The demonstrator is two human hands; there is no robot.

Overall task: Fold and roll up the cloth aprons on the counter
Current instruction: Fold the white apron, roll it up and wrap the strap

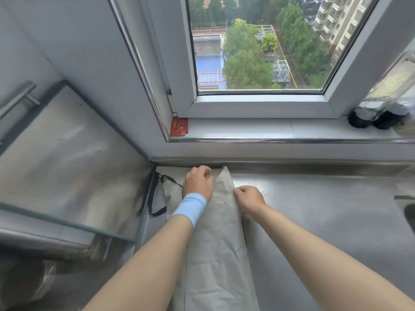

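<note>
A grey-beige cloth apron (219, 243) lies folded into a long narrow strip on the steel counter (314, 209), running from the near edge to the back wall. Its black strap (157, 198) loops out at the far left. My left hand (198, 182), with a light blue wristband, has its fingers curled round the apron's far left edge. My right hand (249, 198) pinches the strip's right edge a little nearer to me. The far tip of the apron stands up between both hands.
A glass pane (67, 153) leans along the counter's left side. Behind the counter runs a window sill (247, 129) with a red packet (179, 127) and a foil-wrapped pipe (386, 104) at the right. A sink edge (407, 209) shows at far right.
</note>
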